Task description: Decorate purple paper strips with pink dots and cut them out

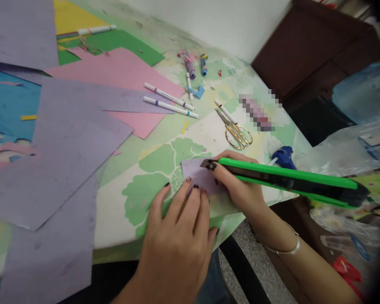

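A small piece of purple paper (193, 167) lies near the front edge of the table. My left hand (180, 223) rests flat with its fingers spread, the fingertips on the lower left part of that paper. In my right hand (240, 185) is a green utility knife (291, 179), gripped near its front, with the long handle pointing right. Its blade tip is over the purple paper; whether it touches the sheet I cannot tell. Gold-handled scissors (237, 131) lie beyond my right hand.
Large purple sheets (66, 147), a pink sheet (120, 67) and a green sheet (114, 46) overlap on the left. White markers (171, 107) lie mid-table. A blue glue gun (284, 157) sits by the right edge. Two small paper rolls (204, 66) stand farther back. Plastic bags (351, 147) crowd the right.
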Demonstrator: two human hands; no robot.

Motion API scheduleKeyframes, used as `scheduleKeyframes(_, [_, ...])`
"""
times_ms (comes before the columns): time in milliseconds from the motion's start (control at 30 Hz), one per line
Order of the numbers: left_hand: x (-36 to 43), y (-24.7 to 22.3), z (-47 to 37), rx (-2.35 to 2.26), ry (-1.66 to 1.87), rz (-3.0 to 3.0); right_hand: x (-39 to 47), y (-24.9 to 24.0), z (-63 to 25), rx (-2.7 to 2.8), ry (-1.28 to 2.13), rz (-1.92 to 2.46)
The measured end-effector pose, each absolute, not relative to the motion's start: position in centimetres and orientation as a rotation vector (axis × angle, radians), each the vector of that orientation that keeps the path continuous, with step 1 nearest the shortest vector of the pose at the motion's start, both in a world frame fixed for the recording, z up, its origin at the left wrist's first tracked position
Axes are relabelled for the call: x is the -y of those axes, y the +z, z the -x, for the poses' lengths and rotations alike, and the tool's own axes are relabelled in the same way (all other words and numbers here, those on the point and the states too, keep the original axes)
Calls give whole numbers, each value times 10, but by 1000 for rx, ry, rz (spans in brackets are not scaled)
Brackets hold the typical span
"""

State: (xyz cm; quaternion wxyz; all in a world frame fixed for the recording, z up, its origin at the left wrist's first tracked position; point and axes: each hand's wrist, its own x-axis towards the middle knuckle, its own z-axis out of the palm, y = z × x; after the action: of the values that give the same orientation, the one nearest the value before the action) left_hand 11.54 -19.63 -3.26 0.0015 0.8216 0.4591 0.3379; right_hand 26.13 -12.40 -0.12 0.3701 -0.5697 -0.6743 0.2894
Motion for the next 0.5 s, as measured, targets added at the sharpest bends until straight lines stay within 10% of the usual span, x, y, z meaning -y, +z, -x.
scheduleKeyframes(500, [136, 3, -122, -1654, 796, -2030, 117, -14, -268, 1238, 835, 1099])
